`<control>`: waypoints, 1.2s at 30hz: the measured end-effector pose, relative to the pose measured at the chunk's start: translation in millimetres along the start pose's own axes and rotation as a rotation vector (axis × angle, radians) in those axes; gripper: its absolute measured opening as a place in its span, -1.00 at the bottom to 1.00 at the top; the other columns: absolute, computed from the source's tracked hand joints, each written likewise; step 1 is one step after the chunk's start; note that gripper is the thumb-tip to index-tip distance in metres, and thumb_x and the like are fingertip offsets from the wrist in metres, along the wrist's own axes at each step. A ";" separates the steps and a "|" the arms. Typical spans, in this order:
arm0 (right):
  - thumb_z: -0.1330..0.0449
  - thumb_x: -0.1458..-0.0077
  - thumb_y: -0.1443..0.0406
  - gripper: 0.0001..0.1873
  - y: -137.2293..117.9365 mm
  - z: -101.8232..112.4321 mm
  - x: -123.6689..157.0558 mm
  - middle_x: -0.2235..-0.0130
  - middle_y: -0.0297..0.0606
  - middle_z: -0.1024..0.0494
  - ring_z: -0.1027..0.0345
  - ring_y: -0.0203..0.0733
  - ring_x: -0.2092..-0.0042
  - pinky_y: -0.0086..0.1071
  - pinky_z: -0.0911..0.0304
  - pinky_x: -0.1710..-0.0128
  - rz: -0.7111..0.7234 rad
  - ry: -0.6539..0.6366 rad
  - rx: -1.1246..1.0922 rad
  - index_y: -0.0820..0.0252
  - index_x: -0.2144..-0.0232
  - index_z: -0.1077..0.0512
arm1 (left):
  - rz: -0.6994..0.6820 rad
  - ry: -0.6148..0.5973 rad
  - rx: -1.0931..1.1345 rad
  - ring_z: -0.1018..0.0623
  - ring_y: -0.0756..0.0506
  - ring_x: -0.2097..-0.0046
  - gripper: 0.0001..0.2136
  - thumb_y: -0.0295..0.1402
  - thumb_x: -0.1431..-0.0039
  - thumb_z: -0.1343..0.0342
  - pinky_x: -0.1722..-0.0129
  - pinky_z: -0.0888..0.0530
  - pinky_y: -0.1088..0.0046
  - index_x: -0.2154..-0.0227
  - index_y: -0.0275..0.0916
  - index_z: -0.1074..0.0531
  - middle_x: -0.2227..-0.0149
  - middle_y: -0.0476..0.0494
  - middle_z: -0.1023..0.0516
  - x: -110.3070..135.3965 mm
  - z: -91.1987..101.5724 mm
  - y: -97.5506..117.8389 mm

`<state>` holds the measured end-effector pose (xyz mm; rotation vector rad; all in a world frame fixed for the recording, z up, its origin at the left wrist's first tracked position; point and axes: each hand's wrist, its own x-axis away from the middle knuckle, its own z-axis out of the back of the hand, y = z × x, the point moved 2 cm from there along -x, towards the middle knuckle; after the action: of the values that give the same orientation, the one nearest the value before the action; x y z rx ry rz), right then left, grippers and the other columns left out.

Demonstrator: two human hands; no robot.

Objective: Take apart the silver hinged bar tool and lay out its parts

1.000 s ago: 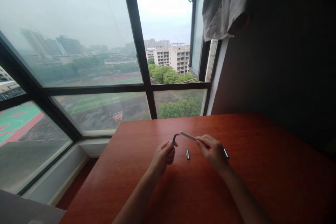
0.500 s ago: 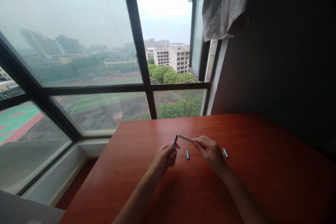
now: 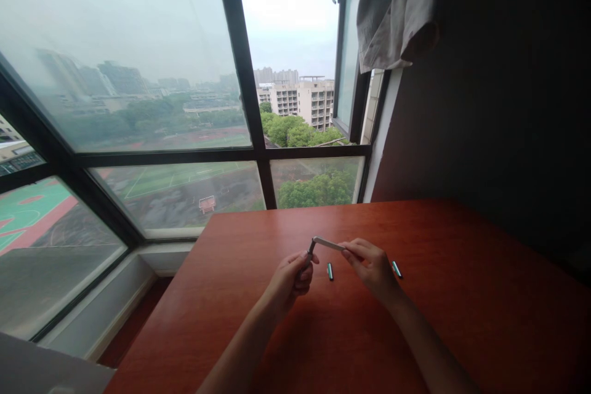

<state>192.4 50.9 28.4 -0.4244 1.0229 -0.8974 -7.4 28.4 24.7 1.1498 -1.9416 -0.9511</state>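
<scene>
Over a shiny red-brown table, the left hand is curling its fingers around a small dark metal handle, and the thin top of it is sticking up past the thumb. Near it, the right hand is pinching one end of a flat, pale stick between its thumb and fingers. That stick is pointing from the right hand toward the left hand, and its far tip is ending at the top of the metal handle, just above the left hand. I cannot tell if the two are touching. On the table between the hands, a small green and white piece is lying. A second small piece, much like it, is lying just past the right hand, on its outer side. Far beyond both hands, a big window is showing green trees and pale buildings. Up high, beyond the right hand, a gray cloth is hanging.
</scene>
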 end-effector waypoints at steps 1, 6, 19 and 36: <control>-0.08 -0.20 0.24 -0.77 0.4 0.5 -0.1 0.38 -0.23 -0.46 -0.34 -0.20 0.34 -0.42 -0.21 0.40 -0.006 0.007 0.004 0.17 0.24 -0.52 | -0.002 0.001 0.001 0.06 0.16 0.64 -0.74 -0.18 -0.15 -0.08 0.66 0.16 0.62 0.35 -0.33 -0.37 0.63 0.16 -0.05 -0.1 0.3 -0.1; -0.08 -0.20 0.23 -0.76 1.5 2.7 -0.4 0.41 -0.25 -0.45 -0.33 -0.22 0.37 -0.42 -0.20 0.42 -0.012 0.033 -0.029 0.19 0.27 -0.51 | -0.005 0.008 0.012 0.06 0.16 0.63 -0.74 -0.18 -0.14 -0.09 0.66 0.15 0.62 0.35 -0.33 -0.38 0.64 0.16 -0.04 -1.4 1.7 -0.9; -0.05 -0.21 0.20 -0.72 2.0 0.2 -0.1 0.44 -0.25 -0.46 -0.32 -0.20 0.40 -0.41 -0.19 0.41 -0.023 0.004 0.011 0.19 0.27 -0.52 | 0.013 0.031 -0.004 0.06 0.16 0.63 -0.74 -0.18 -0.14 -0.09 0.66 0.15 0.63 0.35 -0.33 -0.37 0.64 0.15 -0.07 -0.6 0.3 -1.1; 0.02 -0.24 0.18 -0.63 -4.2 1.9 -1.3 0.53 -0.31 -0.41 -0.28 -0.26 0.47 -0.43 -0.10 0.47 -0.023 -0.044 0.040 0.20 0.46 -0.46 | 0.037 0.032 -0.010 0.06 0.15 0.63 -0.72 -0.15 -0.11 -0.11 0.66 0.13 0.63 0.33 -0.32 -0.37 0.63 0.16 -0.06 -0.5 3.1 -2.0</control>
<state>191.9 49.3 32.9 -0.4214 0.9602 -0.9235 -9.0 28.8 21.4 1.1129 -1.9245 -0.9159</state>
